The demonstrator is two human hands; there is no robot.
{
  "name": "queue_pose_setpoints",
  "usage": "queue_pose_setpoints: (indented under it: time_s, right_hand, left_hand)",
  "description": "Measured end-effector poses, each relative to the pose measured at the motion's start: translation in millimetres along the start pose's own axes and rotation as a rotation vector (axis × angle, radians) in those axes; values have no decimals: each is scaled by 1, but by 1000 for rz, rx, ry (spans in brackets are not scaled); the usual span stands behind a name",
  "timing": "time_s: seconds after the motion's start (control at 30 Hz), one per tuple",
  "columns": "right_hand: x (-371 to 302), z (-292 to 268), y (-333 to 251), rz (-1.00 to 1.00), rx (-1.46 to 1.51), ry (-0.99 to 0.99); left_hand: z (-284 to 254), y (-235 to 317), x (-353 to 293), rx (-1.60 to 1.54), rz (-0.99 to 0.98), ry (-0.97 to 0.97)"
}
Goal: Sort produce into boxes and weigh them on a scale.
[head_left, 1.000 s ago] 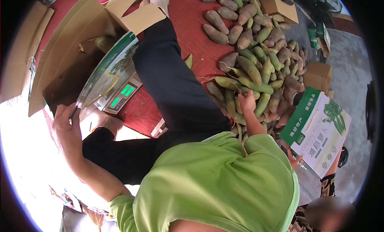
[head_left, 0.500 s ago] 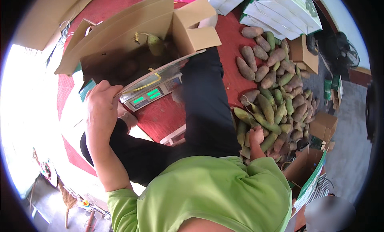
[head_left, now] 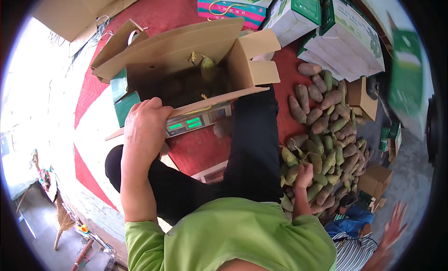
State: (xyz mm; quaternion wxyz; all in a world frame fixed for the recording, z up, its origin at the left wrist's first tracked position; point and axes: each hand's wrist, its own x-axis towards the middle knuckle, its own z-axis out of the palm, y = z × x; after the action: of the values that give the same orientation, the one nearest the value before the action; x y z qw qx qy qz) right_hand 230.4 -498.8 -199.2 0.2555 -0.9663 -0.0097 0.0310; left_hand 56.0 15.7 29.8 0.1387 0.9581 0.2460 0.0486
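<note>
My left hand [head_left: 144, 126] grips the near-left edge of an open cardboard box [head_left: 252, 79]. Inside, a green radish [head_left: 208, 68] with a yellowed stalk lies above darker roots in shadow. The box rests on a digital scale [head_left: 192, 123] with lit green displays. My right hand [head_left: 304, 175] is closed at the near-left side of a root pile. Thin pale root ends show by its fingers, but what they hold cannot be made out. Green radishes [head_left: 314, 154] and brownish, elongated roots [head_left: 332, 99] make up the pile.
White-and-green boxes [head_left: 350, 35] stand at the back right. A blurred green-and-white box [head_left: 405, 75] appears at the far right. Another person's open hand [head_left: 394, 226] and striped shirt [head_left: 354, 252] are at lower right. Small cartons [head_left: 374, 180] sit beyond the pile. A broom [head_left: 63, 219] is at lower left.
The whole view has shifted. The open carton at lower right has left that spot, and a blurred green-and-white box now shows at upper right. The other person's spread hand has come into view.
</note>
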Motion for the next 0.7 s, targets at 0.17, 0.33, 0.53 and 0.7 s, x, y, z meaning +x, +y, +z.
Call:
queue_pose_setpoints:
  time_s: [0.17, 0.33, 0.53, 0.7]
  right_hand:
    - [51, -12, -53, -8, 521, 30]
    - [96, -63, -214, -222, 659, 75]
    - [120, -124, -367, -642, 973, -103]
    - [108, -98, -466, -815, 1010, -411]
  left_hand:
    - [-1, -1, -1, 29, -1, 3]
    - [2, -3, -2, 42, 12, 18]
    - [1, -1, -3, 57, 14, -3]
    - [1, -5, -4, 72, 8, -29]
